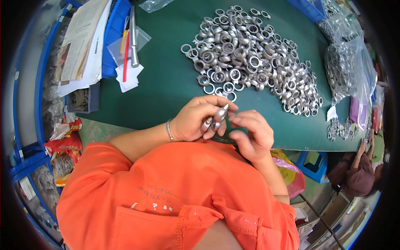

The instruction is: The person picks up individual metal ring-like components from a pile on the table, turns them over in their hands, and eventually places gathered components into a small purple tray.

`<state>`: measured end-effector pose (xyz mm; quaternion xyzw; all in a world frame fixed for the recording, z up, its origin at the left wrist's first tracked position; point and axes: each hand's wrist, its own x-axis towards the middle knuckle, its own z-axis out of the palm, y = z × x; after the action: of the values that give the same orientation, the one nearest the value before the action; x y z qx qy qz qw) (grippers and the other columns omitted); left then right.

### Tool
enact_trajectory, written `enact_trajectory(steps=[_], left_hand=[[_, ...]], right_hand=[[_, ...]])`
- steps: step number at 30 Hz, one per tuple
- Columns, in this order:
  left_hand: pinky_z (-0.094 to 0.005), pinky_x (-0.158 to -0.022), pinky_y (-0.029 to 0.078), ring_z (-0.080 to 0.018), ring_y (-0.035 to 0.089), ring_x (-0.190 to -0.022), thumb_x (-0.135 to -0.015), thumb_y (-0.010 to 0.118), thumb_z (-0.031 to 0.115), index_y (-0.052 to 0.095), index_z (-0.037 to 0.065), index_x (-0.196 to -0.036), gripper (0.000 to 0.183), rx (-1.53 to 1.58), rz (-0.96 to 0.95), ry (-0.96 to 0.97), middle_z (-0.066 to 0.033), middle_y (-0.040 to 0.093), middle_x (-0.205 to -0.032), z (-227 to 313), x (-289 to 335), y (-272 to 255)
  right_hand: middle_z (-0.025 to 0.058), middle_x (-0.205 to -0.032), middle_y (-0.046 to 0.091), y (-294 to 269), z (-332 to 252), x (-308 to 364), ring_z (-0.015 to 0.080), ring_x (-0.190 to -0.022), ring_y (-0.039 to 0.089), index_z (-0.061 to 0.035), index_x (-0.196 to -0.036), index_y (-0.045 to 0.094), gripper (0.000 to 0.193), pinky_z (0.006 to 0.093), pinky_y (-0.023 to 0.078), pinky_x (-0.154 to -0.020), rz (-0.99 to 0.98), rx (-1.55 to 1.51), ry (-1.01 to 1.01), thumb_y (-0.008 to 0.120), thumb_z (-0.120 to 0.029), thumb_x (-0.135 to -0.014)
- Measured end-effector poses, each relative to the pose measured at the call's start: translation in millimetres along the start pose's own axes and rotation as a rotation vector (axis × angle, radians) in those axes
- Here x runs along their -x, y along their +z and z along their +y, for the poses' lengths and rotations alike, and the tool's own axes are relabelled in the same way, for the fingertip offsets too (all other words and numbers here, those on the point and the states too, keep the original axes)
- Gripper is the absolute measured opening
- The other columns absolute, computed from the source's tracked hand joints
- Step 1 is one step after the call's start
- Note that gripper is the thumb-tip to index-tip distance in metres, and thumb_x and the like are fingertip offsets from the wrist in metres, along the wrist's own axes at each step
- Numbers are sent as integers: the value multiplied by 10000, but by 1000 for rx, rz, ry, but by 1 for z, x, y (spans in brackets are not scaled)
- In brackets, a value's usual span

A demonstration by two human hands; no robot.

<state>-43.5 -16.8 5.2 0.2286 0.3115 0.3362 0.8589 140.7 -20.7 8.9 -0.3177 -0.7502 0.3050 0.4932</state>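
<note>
Close to my body at the table's near edge, my left hand (196, 118) is closed around a few grey metal rings (216, 118) with small protruding tabs. Their exact number is partly hidden by my fingers. Just beside them is my right hand (254, 135), its fingers bent and its thumb apart from them, with nothing seen between. Its fingertips come very near the left hand's fingertips; I cannot tell whether they touch. Beyond both hands, a large heap of similar metal rings (250, 54) lies on the green table (162, 75).
On the left are a blue bin (110, 62) with papers (81, 46), a red pen (125, 62) and a metal rod (133, 37). To the right stands a clear bag of metal parts (343, 68). A blue stool (312, 164) and another person (360, 175) are at the lower right.
</note>
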Motion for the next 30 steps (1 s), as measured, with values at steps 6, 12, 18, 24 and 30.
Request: enact_trajectory(steps=[6, 12, 18, 24, 30], left_hand=[[-201, -380, 328, -144, 462, -566, -903, 429, 236, 517, 22, -843, 239, 275, 42, 92, -95, 497, -767, -1, 4, -12], [-175, -397, 315, -68, 446, -541, -862, 562, 83, 549, 12, -873, 73, -139, 262, 113, -47, 523, -707, 5, 6, -1], [-176, -398, 287, -40, 411, -476, -839, 624, 143, 585, 19, -869, 134, -405, 230, 58, -24, 522, -617, 6, -1, 9], [-184, -407, 296, -45, 419, -500, -846, 612, 133, 593, 15, -855, 121, -345, 217, 10, -24, 523, -633, 7, -5, 14], [-189, -411, 299, -67, 443, -535, -838, 609, 88, 592, 0, -866, 94, -170, 173, 84, -40, 551, -734, 0, -6, 8]], right_hand=[[101, -807, 520, 13, 30, -19, 281, -744, 501, -32, -899, 614, 190, 357, 421, -660, -104, 422, 133, 600, 32, -720], [104, -838, 547, 2, 32, -11, 272, -828, 526, -21, -824, 587, 138, 333, 433, -719, -115, 361, 269, 639, 29, -706], [121, -935, 575, -2, 16, -4, 243, -739, 583, -24, -797, 593, 197, 280, 488, -635, 60, 192, 108, 696, 61, -652], [141, -909, 585, -4, -1, -2, 237, -757, 584, 2, -811, 603, 201, 284, 489, -634, 23, 136, 10, 642, 110, -646], [160, -903, 608, -3, 6, 1, 266, -784, 594, 12, -819, 577, 190, 311, 486, -677, 51, 14, -31, 619, 119, -667]])
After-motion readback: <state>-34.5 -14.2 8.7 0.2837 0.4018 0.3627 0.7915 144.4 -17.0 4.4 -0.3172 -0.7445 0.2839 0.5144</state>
